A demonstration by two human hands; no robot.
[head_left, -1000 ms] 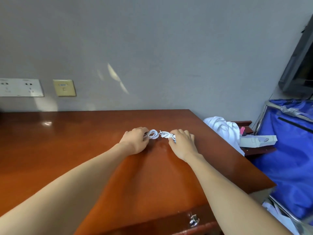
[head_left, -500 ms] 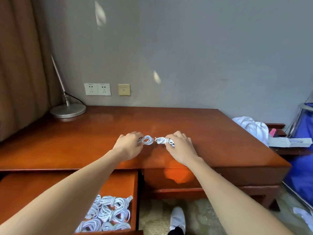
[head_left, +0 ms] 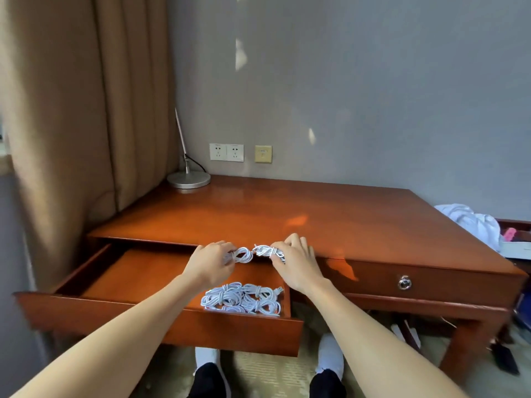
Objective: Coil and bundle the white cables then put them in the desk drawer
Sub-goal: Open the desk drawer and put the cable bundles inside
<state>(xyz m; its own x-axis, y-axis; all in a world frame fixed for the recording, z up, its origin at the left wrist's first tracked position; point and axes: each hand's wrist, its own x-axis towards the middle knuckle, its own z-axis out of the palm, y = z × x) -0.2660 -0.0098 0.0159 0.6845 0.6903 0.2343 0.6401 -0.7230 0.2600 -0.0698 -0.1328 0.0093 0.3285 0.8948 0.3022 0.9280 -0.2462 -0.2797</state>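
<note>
**Two coiled cables held above the open drawer**

Nearest us, at six o'clock, our feet (head_left: 329, 357) in white stand on a pale floor. Just beyond them the open drawer (head_left: 172, 326), of glossy reddish-brown wood, juts toward us. In its five o'clock corner lies a heap of white cables (head_left: 242, 300), each wound into small loops and cinched at the waist.

Both bare forearms reach straight forward over the drawer. Our left hand (head_left: 211, 261), knuckles up and fingers curled, pinches the first coil (head_left: 243, 255), a smooth round loop. Our right hand (head_left: 296, 264) curls its fingers around the second coil (head_left: 267, 250), which is wrapped tight around its middle. The two coils almost meet at the front edge of the desk (head_left: 316, 214).

At the hands' four o'clock, a closed drawer front carries a metal ring pull (head_left: 404, 282). At eleven o'clock on the polished top stands a lamp (head_left: 188, 179) with a round brushed-metal base. Behind it are white wall sockets (head_left: 226, 152), and a pleated tan curtain (head_left: 71, 110) hangs at nine o'clock.
</note>
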